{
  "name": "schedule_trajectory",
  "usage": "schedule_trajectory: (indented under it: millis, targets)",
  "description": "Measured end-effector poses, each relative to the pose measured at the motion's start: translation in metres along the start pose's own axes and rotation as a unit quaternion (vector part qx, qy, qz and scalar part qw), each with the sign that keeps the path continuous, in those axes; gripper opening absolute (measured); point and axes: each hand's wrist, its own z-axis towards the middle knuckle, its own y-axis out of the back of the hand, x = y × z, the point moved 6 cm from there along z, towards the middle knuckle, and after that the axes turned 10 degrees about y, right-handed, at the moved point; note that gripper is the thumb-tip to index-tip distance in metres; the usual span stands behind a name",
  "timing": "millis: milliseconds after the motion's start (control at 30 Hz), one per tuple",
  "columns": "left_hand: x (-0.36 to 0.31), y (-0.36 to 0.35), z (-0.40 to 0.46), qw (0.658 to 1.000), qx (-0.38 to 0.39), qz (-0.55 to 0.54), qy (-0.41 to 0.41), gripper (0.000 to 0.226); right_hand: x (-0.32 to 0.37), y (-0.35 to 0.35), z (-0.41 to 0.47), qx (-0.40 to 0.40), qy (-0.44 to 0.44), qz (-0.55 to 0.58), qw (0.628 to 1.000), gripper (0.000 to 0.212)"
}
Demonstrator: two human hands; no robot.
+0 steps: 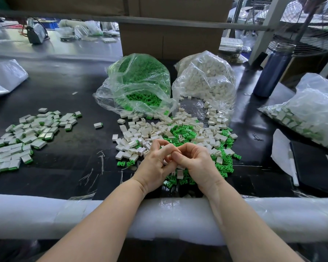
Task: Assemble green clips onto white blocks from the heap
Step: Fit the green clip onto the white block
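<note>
The black tabletop (64, 87) carries everything, and the mixed heap (178, 135) of white blocks and green clips at its middle serves as the landmark. A cardboard box (170, 40) stands well behind the heap. Just behind the heap, two clear plastic bags lie open toward it: the bag of green clips (138, 80) on the left and the bag of white blocks (206, 80) on the right, each spilling pieces into the heap. To the right of the heap, near the tabletop's edge, lies a third clear bag (309, 110) of blocks showing green edges. A dark blue bottle (273, 72) stands upright behind and right of the heap. Left of the heap, well apart, spreads a flat pile of assembled blocks (27, 133), white with green showing at their ends; one lone such block (98, 125) lies between that pile and the heap.

At the heap's near edge both hands meet, fingertips pressed together. The left hand (155, 165) is curled nearly closed, thumb and fingers pinched; the right hand (195, 161) is likewise curled, its thumb against the left fingers. Whatever they pinch is hidden between the fingers, so I cannot tell what either holds. Both wrists rest over a white foam pad (64, 214) along the front edge.
</note>
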Motion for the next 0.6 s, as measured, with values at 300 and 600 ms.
schedule_trajectory:
  millis: [300, 600]
  targets:
    - [-0.0010, 0.0006, -0.0004, 1.000, 0.003, 0.008, 0.006, 0.009, -0.0002, -0.0010, 0.0004, 0.002, 0.000, 0.006, 1.000, 0.007]
    - [0.0013, -0.0003, 0.0006, 1.000, 0.004, 0.008, 0.008, 0.009, -0.0005, -0.0009, 0.0006, -0.001, -0.004, 0.017, 1.000, 0.006]
